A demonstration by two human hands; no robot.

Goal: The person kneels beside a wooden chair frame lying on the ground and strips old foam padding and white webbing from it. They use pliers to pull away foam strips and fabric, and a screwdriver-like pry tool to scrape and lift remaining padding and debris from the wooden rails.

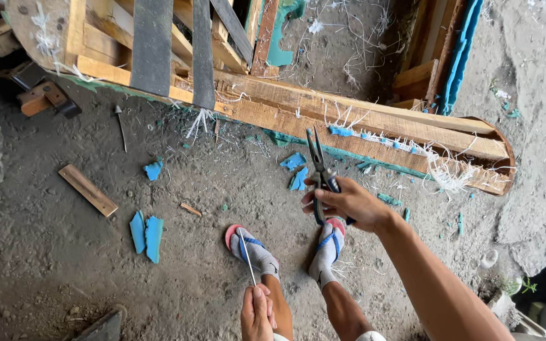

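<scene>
holding pliers [321,173] over a wooden frame [361,123]
right hand [349,203] grips the handles; left hand [257,312] pinches a thin nail [246,256].

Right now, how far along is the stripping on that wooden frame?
Done: teal scraps litter the dirt. In hand: right hand grips needle-nose pliers by the wooden frame; left hand pinches a thin metal rod. Left: white fibres and teal bits remain on the frame edge.

metal pliers [319,165], rough wooden frame [374,123], dusty dirt floor [45,233]
</scene>
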